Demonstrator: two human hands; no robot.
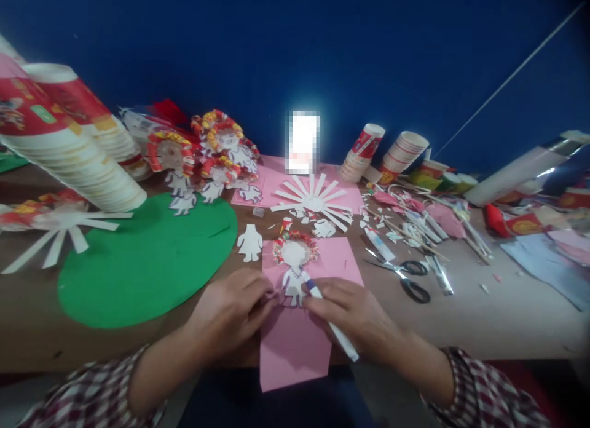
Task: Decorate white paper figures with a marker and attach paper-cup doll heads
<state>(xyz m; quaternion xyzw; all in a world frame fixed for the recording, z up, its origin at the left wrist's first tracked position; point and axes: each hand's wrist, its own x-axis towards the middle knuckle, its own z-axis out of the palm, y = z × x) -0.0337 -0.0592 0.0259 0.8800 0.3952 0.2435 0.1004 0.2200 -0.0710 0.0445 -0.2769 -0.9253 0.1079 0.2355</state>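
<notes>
A small paper doll [295, 269] with a round white face, a red and yellow frilled rim and a white body lies on a pink sheet [297, 342] at the table's front edge. My left hand [233, 312] rests on the sheet, its fingers pinched at the doll's lower left side. My right hand [353, 314] is closed round a white pen [332, 325] whose tip touches the doll's body.
A green paper disc [147, 262] lies left. Stacked paper cups [69, 145] and finished dolls [216, 148] sit behind it. A cut cup with white strips [313, 200], scissors [405, 277], a glue tube [380, 243], scraps and more cups [405, 151] crowd the right.
</notes>
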